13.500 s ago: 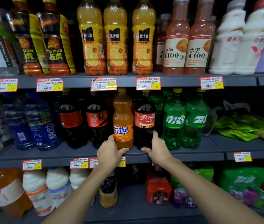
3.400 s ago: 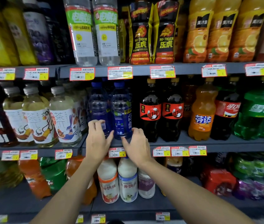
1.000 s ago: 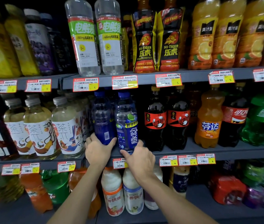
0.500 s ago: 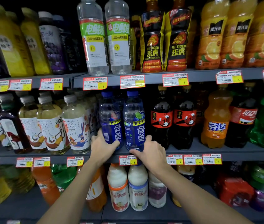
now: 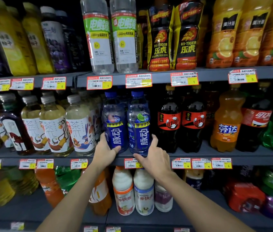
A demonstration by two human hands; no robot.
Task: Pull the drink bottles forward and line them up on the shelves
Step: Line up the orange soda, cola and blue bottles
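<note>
Two blue-labelled drink bottles stand side by side at the front edge of the middle shelf (image 5: 191,158). My left hand (image 5: 104,150) grips the base of the left blue bottle (image 5: 115,124), thumb across its front. My right hand (image 5: 154,158) grips the base of the right blue bottle (image 5: 139,124), fingers round its right side. Both bottles are upright, labels facing me.
Pale tea bottles (image 5: 80,124) stand close on the left, black cola bottles (image 5: 170,121) close on the right. Clear bottles (image 5: 99,36) sit on the shelf above. White milk-drink bottles (image 5: 124,191) stand below. Price tags line each shelf edge.
Over the last second both blue bottles have come forward to the shelf edge and turned their labels to the front. My hands stay on their bases.
</note>
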